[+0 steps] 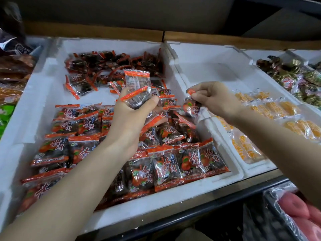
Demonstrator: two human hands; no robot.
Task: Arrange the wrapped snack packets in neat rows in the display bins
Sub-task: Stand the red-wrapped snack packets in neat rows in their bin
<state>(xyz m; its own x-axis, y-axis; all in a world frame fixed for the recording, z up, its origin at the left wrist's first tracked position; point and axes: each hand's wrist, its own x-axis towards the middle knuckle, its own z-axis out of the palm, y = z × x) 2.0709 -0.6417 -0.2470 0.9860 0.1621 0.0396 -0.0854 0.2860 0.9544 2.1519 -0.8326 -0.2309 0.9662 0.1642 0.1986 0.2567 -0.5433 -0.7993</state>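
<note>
A white foam bin (41,94) holds many orange-edged packets of dark snack. Packets lie in rows (166,164) along its near side and in a loose heap (114,66) at the back. Over the bin's middle, my left hand (132,115) grips a small stack of these packets (137,87), the top one standing upright. To the right, above the bin's right wall, my right hand (213,98) pinches one packet (191,106) by its orange end, and the packet hangs down.
A second foam bin (205,56) to the right holds yellow snack packets (278,108) along its right and near parts. Further right are green and brown wrapped sweets (295,79). Brown packets (13,70) fill the far left. A dark crate with pink goods (295,211) sits below right.
</note>
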